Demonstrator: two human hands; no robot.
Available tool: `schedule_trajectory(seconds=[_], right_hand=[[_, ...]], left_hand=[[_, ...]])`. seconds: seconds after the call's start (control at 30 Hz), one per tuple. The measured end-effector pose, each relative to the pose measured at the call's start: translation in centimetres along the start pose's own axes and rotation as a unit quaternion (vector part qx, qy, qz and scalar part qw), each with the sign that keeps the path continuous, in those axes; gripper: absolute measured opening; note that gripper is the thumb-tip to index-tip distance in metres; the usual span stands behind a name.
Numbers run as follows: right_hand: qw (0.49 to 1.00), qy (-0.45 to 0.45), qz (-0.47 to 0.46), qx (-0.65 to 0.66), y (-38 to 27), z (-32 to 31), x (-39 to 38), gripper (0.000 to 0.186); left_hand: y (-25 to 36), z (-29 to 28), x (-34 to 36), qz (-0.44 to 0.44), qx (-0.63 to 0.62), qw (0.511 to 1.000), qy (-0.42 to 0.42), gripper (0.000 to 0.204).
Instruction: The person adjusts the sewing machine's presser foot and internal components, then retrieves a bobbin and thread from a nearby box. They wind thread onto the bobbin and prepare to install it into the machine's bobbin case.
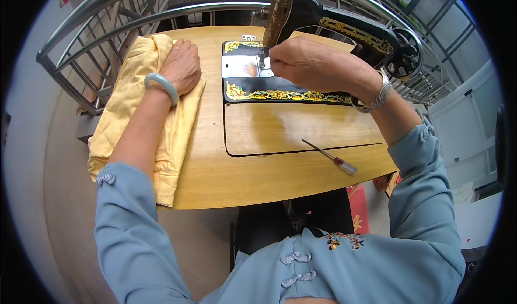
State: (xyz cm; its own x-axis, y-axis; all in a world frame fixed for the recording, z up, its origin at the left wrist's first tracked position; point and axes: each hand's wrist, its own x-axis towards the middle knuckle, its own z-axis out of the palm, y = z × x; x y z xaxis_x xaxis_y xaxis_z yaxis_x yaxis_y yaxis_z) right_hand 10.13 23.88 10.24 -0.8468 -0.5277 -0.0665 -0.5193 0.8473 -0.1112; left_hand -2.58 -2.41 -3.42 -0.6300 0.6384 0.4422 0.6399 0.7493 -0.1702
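A folded yellow fabric bundle [129, 99] lies under the left hand [182, 67], spreading leftward from its fingers and back toward the person. Those fingers rest together on the fabric; whether they grip it, I cannot tell. Right of them stretches the yellow-brown wooden worktop [204, 164]. Next, a shiny rectangular metal plate [237, 67] sits just left of the right hand [318, 67], whose fingers are curled in beside the needle area; what they hold, if anything, is hidden. Above and beyond these fingers extends the black metal sewing machine [350, 21] with gold floral decoration. Nearer the person, well apart from them, lies a thin screwdriver with a red-and-clear handle [339, 162]. Farthest right of them stands a round black handwheel [406, 54].
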Motion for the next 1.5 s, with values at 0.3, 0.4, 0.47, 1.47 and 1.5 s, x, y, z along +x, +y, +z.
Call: schedule_trajectory(seconds=[0.3,0.4,0.47,1.47,1.5], right_hand=[[0.979,0.011,0.001,0.202,7.0,5.8,-4.9,0.025],[0.964,0.011,-0.03,0.263,7.9,6.6,-5.3,0.017],[0.966,0.05,-0.057,0.248,8.4,7.5,-6.0,0.014],[0.994,0.065,-0.066,0.051,1.2,5.4,3.5,0.002],[0.995,0.064,-0.069,0.041,1.3,5.8,4.4,0.003]], left_hand=[[1.4,-1.4,0.0,-0.111,-0.07,0.99,-0.055,0.038],[1.8,-1.9,-0.7,-0.13,-0.077,0.986,-0.066,0.04],[2.0,-1.9,-0.2,-0.124,-0.093,0.986,-0.054,0.041],[0.9,-3.1,-0.8,-0.048,-0.119,0.99,-0.06,0.04],[1.1,-2.8,-0.8,-0.045,-0.125,0.99,-0.054,0.039]])
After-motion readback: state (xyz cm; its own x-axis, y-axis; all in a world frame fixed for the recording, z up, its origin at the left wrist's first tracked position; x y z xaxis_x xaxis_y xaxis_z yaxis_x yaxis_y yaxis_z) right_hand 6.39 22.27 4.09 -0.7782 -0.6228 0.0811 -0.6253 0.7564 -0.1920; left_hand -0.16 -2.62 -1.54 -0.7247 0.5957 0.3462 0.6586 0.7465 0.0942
